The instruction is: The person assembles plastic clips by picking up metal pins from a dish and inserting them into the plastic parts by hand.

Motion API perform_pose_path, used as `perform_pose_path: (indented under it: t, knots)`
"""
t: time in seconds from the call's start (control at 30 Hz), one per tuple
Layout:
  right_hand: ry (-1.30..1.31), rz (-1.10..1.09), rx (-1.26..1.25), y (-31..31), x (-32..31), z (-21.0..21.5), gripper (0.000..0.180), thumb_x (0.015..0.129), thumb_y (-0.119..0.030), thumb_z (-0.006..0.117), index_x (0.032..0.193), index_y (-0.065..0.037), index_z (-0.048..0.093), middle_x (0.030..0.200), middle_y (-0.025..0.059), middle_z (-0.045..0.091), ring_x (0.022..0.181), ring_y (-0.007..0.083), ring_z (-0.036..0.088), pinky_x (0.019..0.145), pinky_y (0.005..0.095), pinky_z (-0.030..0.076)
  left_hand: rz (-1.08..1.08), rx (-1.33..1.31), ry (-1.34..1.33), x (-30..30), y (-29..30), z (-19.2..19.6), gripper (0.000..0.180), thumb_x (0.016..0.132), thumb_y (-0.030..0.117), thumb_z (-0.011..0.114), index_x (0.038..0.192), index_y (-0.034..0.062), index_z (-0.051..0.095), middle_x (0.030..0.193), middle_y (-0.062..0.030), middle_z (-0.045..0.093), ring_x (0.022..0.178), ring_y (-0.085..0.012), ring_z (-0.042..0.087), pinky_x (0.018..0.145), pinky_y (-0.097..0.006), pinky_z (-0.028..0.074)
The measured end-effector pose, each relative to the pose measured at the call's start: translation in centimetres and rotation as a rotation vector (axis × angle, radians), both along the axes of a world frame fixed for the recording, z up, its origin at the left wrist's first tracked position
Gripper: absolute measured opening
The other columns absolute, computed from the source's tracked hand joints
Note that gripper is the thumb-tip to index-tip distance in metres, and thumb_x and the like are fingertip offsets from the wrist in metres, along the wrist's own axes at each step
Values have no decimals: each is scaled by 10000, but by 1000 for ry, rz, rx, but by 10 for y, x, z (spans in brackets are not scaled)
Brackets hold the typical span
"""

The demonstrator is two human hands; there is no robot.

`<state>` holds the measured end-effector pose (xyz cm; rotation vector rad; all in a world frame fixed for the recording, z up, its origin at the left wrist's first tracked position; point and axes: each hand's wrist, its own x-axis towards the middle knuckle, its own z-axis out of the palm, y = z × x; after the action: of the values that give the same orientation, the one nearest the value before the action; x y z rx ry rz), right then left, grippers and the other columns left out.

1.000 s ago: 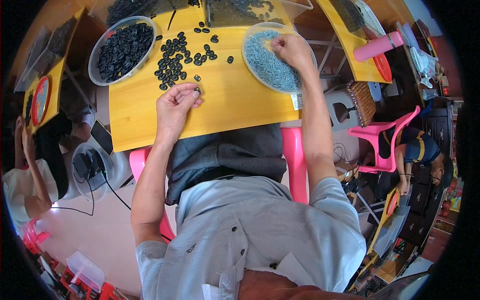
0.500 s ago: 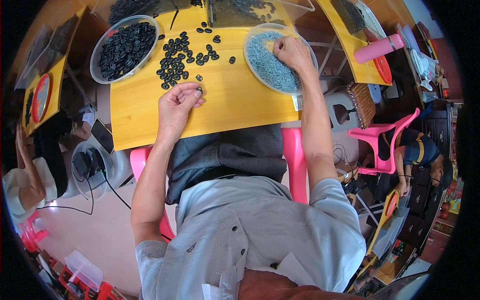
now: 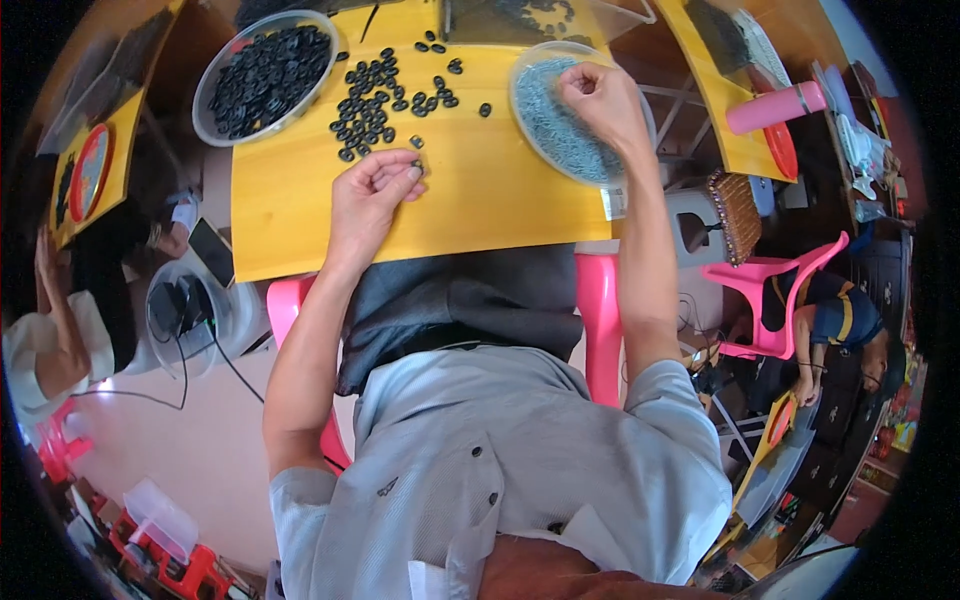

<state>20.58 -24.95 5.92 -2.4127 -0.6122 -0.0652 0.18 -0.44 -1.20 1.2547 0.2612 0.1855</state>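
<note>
My left hand [image 3: 368, 202] is closed in a pinch, holding a small black oval piece [image 3: 417, 165] between thumb and fingertips just above the yellow table [image 3: 300, 225]. Another such piece [image 3: 417, 142] lies right beyond those fingertips. Over a clear round tub, my right hand [image 3: 612, 105] has its thumb and fingers drawn together; whatever they hold is too small to make out. Inside that tub is a heap of small silvery screws [image 3: 562, 130]. Many loose black oval pieces with holes [image 3: 365, 105] are scattered on the tabletop beyond my left hand.
At the far left stands a clear tub [image 3: 200, 112] full of black pieces. A transparent panel [image 3: 520, 20] crosses the table's far side. Rightward, another yellow table bears a pink bottle [image 3: 775, 108]. People sit at both sides; a pink chair [image 3: 775, 290] stands at right.
My right hand has risen a little from the screws, its fingers turning more into view. My left hand keeps its pinch on the black piece. The whole view has shifted slightly.
</note>
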Motion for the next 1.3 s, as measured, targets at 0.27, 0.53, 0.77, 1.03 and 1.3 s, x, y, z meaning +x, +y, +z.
perform_pose_path:
  t: [0.27, 0.53, 0.77, 1.03, 1.3]
  knots:
    - [-8, 473, 128, 72, -77, -8, 111, 817, -92, 677, 880, -1, 687, 754, 106, 684, 664, 148, 671, 639, 265, 531, 5, 46, -21, 6, -7, -2, 204, 881, -9, 662, 1080, -52, 649, 894, -71, 684, 774, -104, 660, 727, -227, 541]
    - [14, 559, 88, 82, -87, -23, 99, 806, -72, 659, 863, 8, 668, 760, 122, 685, 682, 216, 689, 654, 299, 546, 36, 119, -12, 3, -7, -5, 206, 867, -31, 662, 1071, -56, 652, 878, -72, 681, 769, -108, 658, 721, -234, 541]
    - [-1, 570, 125, 82, -88, -27, 101, 803, -74, 650, 858, 9, 666, 752, 126, 675, 671, 223, 682, 645, 307, 543, 52, 84, -8, 3, -8, -5, 206, 860, -37, 670, 1064, -61, 649, 871, -78, 680, 769, -117, 663, 718, -233, 546]
    - [13, 574, 130, 83, -88, -29, 94, 795, -67, 656, 852, 6, 666, 746, 126, 673, 670, 221, 682, 636, 312, 544, 57, 86, 3, 3, -9, -4, 205, 855, -39, 677, 1056, -65, 647, 868, -78, 680, 771, -120, 668, 717, -232, 548]
    - [34, 566, 154, 83, -90, -29, 92, 794, -63, 664, 853, 8, 672, 740, 113, 679, 670, 196, 686, 635, 293, 544, 67, 85, 3, 2, -10, 0, 192, 856, -45, 673, 1044, -69, 642, 861, -83, 682, 756, -119, 668, 703, -227, 546]
